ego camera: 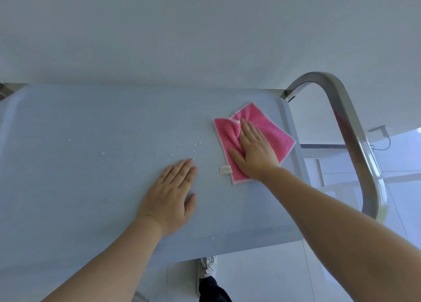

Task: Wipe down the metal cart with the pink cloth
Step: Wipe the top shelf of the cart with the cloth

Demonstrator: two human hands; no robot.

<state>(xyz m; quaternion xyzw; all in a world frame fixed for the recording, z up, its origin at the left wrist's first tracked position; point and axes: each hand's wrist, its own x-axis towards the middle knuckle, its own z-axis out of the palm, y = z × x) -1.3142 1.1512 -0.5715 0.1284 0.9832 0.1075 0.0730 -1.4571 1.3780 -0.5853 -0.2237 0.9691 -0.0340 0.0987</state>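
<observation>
The right hand (255,151) presses flat, fingers straight, on the pink cloth (271,133), just beside the metal cart (91,119) top's right edge. The left hand (170,194) lies flat and holds nothing. Water drops (182,146) sit just past its fingertips, with bare cart top to its left.

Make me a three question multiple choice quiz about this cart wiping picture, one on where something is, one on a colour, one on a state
1. Where on the flat grey metal cart top is the cloth?
A. near the handle end
B. at the far left end
C. hanging off the front edge

2. What colour is the fluffy cloth?
A. blue
B. pink
C. yellow

3. How is the left hand?
A. gripping the handle
B. holding a bottle
C. flat on the surface

Answers: A, it lies by the curved steel handle; B, it is bright pink; C, its fingers are straight and hold nothing.
</observation>
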